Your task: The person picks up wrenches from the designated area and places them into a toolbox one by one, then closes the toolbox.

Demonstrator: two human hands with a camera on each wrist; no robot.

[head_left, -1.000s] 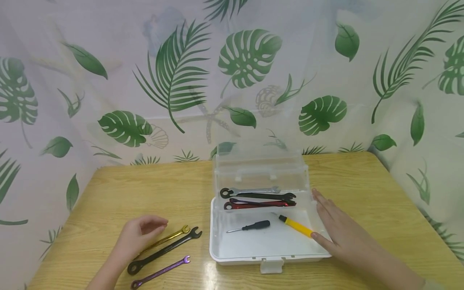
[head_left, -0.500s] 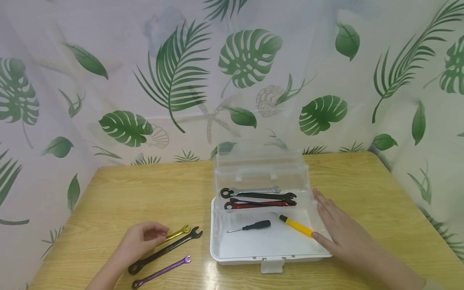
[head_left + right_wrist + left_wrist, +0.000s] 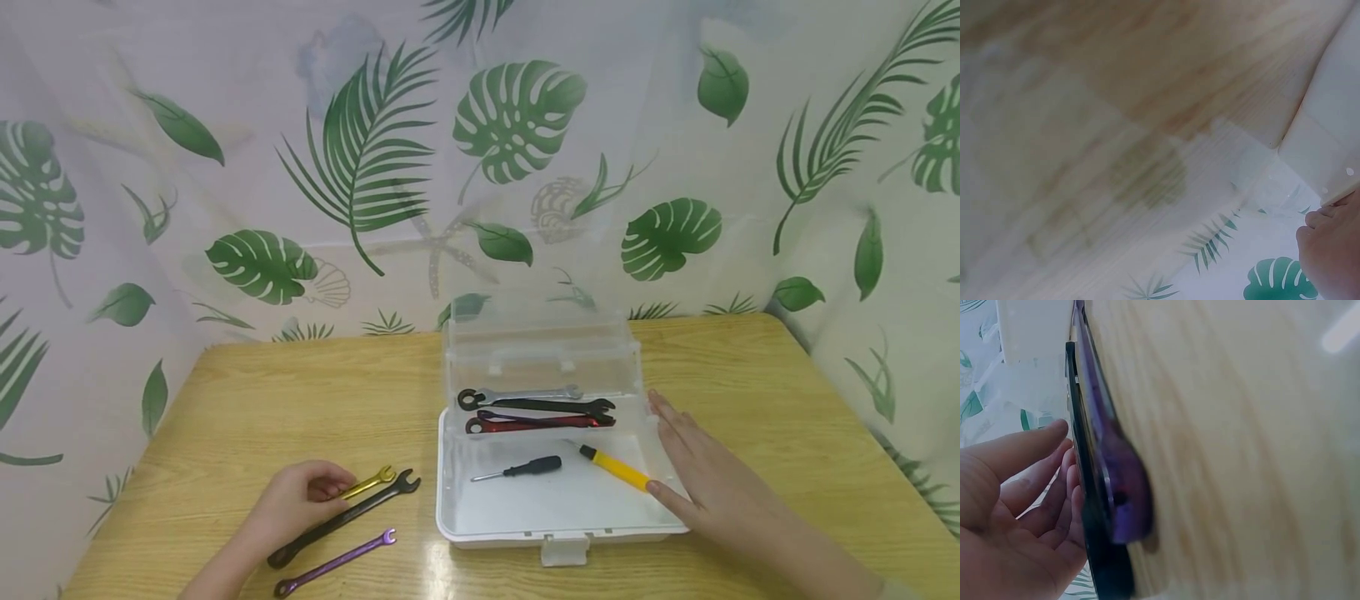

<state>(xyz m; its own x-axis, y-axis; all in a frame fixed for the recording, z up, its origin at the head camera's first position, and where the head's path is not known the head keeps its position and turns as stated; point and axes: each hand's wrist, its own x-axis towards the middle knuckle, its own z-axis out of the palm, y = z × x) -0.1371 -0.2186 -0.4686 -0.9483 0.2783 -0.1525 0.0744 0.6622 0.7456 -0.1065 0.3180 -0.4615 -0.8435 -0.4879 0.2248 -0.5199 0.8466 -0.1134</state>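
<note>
My left hand (image 3: 296,502) curls round the gold wrench (image 3: 365,482), lower left of the frame — pickup step, I judge. Right hand (image 3: 705,475) lies flat against the open box (image 3: 558,533). Next: lift cleanly — clear the black wrench (image 3: 341,517).

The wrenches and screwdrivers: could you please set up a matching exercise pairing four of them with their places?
Things:
1. gold wrench
2. purple wrench
3. red wrench
4. yellow-handled screwdriver

Places:
A. in the box, beside the right hand
B. on the table, nearest the camera
C. under the left hand fingers
D. in the box, among the stacked wrenches

Pairs: 1-C, 2-B, 3-D, 4-A
</note>
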